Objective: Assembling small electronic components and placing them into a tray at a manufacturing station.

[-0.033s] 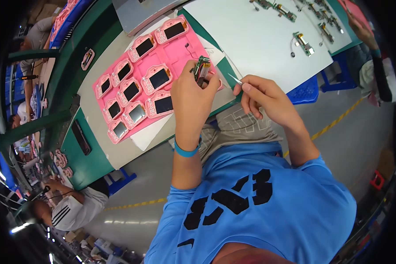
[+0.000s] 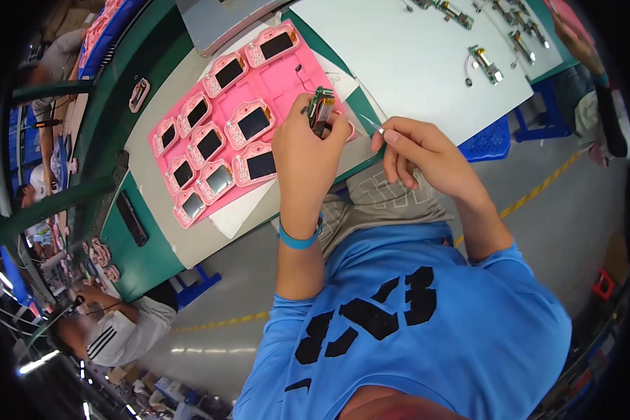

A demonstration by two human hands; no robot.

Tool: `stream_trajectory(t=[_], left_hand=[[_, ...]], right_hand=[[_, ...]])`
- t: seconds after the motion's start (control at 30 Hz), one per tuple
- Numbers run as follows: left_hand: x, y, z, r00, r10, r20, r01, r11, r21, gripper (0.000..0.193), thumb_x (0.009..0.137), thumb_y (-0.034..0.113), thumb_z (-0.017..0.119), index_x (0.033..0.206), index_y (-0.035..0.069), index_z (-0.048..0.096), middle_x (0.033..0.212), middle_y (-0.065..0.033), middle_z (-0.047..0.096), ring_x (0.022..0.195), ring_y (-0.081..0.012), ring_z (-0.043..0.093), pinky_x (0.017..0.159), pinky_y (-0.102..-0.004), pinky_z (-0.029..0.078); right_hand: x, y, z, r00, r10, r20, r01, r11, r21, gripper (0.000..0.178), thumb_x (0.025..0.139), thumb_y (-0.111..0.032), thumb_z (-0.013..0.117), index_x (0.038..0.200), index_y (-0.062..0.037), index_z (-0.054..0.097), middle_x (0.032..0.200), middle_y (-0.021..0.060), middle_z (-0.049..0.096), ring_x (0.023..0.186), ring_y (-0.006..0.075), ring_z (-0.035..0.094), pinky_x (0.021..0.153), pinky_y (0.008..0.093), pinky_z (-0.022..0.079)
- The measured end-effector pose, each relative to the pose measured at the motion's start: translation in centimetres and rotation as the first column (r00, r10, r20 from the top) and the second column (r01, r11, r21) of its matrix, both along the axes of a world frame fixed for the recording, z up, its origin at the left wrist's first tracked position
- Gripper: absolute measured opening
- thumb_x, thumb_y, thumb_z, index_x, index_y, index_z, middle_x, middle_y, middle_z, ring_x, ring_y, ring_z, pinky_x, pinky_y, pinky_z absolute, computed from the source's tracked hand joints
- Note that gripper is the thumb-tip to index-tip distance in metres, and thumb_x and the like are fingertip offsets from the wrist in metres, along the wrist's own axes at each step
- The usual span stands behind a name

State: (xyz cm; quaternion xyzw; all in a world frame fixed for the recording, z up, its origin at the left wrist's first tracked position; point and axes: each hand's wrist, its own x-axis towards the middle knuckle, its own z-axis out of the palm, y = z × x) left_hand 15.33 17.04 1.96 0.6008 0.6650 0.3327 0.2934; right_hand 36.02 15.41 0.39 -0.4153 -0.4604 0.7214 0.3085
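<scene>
My left hand (image 2: 306,150) grips a circuit board (image 2: 321,105); beside it, my right hand (image 2: 420,148) pinches likely tweezers (image 2: 373,124). I'd best keep both steady.

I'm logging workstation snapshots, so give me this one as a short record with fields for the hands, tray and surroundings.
Left hand: the left hand grips a green circuit board with wires
Left wrist: blue wristband
Right hand: the right hand holds a slim pointed tool, tip toward the left hand
Tray: pink tray bearing pink handheld units with screens facing up
Far right of bench: loose circuit boards on a white surface
Beside bench: blue stool
</scene>
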Motion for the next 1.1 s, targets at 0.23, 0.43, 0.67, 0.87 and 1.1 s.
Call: stream_trajectory(t=[0.23,0.43,0.67,0.87,1.1], left_hand=[[0.0,0.3,-0.4,1.000,-0.015,0.000,0.015,1.000,-0.012,0.020,0.096,0.018,0.075,0.105,0.000,0.070,0.077,-0.0066,0.072,0.066,-0.0164,0.065,0.062,-0.0301,0.052],[-0.8,-0.5,-0.6,0.940,0.038,0.339,0.000,0.994,-0.112,0.016,0.099,0.010,0.071,0.110,-0.001,0.068,0.084,-0.0091,0.073,0.071,-0.0161,0.070,0.065,-0.0288,0.055],[-1.1,-0.9,-1.2,0.942,0.007,0.335,0.014,0.998,-0.059,0.014,0.102,0.006,0.068,0.114,-0.001,0.066,0.088,-0.0104,0.074,0.073,-0.0157,0.072,0.067,-0.0275,0.057],[-1.1,-1.0,-1.8,0.939,-0.011,0.344,0.015,1.000,-0.010,0.013,0.103,0.006,0.068,0.114,-0.001,0.066,0.088,-0.0103,0.074,0.073,-0.0158,0.072,0.066,-0.0272,0.057],[-1.3,-1.0,-1.9,0.941,-0.014,0.338,0.015,1.000,-0.001,0.013,0.103,0.007,0.068,0.114,0.000,0.065,0.087,-0.0099,0.073,0.073,-0.0157,0.072,0.066,-0.0270,0.056]], right_hand=[[0.6,1.2,0.0,1.000,0.018,0.005,-0.018,0.999,-0.028,0.029,0.117,-0.022,0.049,0.106,-0.0015,0.066,0.061,0.0063,0.067,0.040,0.0082,0.049,0.042,0.0210,0.041],[-0.4,0.8,0.5,0.989,0.108,-0.096,-0.118,0.988,-0.098,0.031,0.118,-0.025,0.048,0.101,-0.0036,0.064,0.058,0.0055,0.064,0.038,0.0087,0.047,0.040,0.0209,0.037],[-1.8,0.6,0.3,0.988,0.157,-0.016,-0.157,0.981,-0.115,0.033,0.118,-0.028,0.046,0.097,-0.0068,0.059,0.054,0.0037,0.061,0.037,0.0091,0.046,0.039,0.0213,0.034],[-2.3,0.3,0.3,0.986,0.168,0.024,-0.163,0.977,-0.139,0.033,0.118,-0.029,0.046,0.096,-0.0071,0.058,0.053,0.0028,0.059,0.037,0.0089,0.045,0.039,0.0210,0.033],[-2.4,-0.1,0.2,0.988,0.151,0.018,-0.149,0.985,-0.083,0.033,0.118,-0.029,0.046,0.096,-0.0076,0.058,0.052,0.0018,0.057,0.037,0.0087,0.044,0.039,0.0208,0.031]])
